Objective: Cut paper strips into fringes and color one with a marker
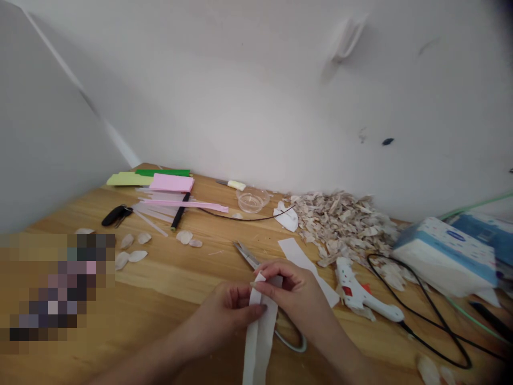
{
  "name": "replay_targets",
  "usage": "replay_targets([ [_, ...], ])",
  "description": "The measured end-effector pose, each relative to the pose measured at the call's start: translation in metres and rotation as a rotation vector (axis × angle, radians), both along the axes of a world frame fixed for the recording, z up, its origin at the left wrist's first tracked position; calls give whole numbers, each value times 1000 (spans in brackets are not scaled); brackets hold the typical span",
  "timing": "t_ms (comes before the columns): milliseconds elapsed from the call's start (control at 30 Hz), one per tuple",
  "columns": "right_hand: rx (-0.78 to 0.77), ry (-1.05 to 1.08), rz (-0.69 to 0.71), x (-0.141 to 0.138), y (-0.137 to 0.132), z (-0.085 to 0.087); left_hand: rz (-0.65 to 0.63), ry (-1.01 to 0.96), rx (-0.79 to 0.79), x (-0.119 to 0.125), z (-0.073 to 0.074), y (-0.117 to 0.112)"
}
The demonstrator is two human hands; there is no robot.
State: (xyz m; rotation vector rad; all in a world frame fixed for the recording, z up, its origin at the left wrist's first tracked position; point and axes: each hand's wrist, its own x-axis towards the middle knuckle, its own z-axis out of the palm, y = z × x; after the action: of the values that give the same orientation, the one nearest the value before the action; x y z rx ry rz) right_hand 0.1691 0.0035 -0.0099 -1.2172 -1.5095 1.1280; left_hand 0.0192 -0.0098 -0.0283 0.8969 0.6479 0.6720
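Both hands pinch a long strip of white paper (253, 342) that hangs toward me and has a fold running down its length. My left hand (234, 310) grips its left edge between thumb and fingers. Near the top end, the thumb and fingers of my right hand (290, 283) close on the same strip. A pair of scissors (246, 254) lies on the table beneath the hands, its middle hidden by them. Another flat white paper piece (304, 262) rests just beyond my right hand.
A white glue gun (360, 294) with a black cord lies right, before a heap of dry petal-like pieces (344, 219) and a tissue pack (449, 256). Pink paper (172, 183), a black key fob (114, 215) and a clear plastic dish (252, 200) are farther back. A pixelated patch covers the left.
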Motion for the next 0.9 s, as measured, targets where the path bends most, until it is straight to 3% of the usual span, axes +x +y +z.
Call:
replay_targets([
  [100,24,-6,-6,0,0,0,-5,-25,3,-1,0,1],
  [200,21,-24,5,-1,0,0,66,-10,42,-1,-3,2],
  [433,72,-57,10,-6,-1,-5,282,242,149,6,-7,3],
  [900,36,-75,14,-3,3,-5,89,23,-60,-1,-5,2],
])
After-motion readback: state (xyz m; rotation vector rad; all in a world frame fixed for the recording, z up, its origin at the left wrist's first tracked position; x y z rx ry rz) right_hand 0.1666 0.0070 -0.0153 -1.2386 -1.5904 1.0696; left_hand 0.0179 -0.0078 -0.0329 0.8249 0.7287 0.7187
